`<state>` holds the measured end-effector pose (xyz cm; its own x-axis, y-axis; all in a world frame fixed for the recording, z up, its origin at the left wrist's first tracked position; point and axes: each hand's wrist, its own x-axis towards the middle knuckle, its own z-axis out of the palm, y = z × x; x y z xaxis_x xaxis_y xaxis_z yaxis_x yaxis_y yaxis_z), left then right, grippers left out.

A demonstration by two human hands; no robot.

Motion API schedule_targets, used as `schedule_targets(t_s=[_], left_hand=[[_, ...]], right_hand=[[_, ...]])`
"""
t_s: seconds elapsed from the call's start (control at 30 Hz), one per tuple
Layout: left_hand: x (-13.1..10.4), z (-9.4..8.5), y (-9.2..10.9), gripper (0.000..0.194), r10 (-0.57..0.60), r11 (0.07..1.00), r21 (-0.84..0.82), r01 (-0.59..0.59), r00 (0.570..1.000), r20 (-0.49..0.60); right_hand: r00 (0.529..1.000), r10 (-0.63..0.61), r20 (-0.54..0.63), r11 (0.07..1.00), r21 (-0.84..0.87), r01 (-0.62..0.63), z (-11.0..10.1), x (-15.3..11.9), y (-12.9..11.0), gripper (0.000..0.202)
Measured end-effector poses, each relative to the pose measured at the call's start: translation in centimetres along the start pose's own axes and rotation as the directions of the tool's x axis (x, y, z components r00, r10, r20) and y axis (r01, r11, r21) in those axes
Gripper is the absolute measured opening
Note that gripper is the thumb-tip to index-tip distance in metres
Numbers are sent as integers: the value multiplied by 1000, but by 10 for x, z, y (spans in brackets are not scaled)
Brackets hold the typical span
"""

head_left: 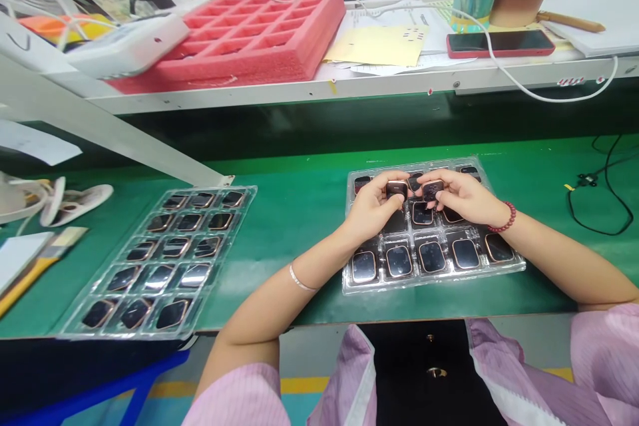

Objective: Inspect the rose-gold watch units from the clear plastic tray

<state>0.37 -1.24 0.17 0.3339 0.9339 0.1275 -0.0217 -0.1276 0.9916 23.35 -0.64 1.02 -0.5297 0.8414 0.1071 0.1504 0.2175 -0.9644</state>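
Note:
My left hand (377, 203) is closed on a smartwatch case (397, 190) with a dark screen and a gold-coloured rim, gripped between thumb and fingers. In my right hand (456, 196) a second such watch case (432, 191) is pinched the same way. Both hands hover over a clear plastic tray (434, 283), and the two cases are held side by side. Several watch cases lie in its pockets, among them one at the front (399, 261); my hands hide part of the back rows.
Another clear tray (94, 285) full of watch cases lies on the green bench (294, 213) to the left. A brush (44, 266) is at the far left, a black cable (606, 190) at the right. The shelf above bears a red foam tray (299, 46) and a phone (500, 44).

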Motion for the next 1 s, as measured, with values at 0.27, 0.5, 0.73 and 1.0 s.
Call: schedule_targets(t_s=[0.27,0.5,0.73,1.0], left_hand=[[0,-1,-1,43,-29,1000,5,29,1000,-10],[0,0,0,57,-34,999,5,34,999,-8],[0,-1,-2,46,-34,999,-31,34,999,-16],[0,0,3,37,-70,997,-24,70,997,-18]], right_hand=[[1000,-10,-10,1000,11,10,1,0,1,40],[998,-54,-13,998,6,55,3,0,2,46],[999,37,-2,999,17,-37,1,-1,-1,39],[999,-45,-7,999,20,45,2,1,0,48]])
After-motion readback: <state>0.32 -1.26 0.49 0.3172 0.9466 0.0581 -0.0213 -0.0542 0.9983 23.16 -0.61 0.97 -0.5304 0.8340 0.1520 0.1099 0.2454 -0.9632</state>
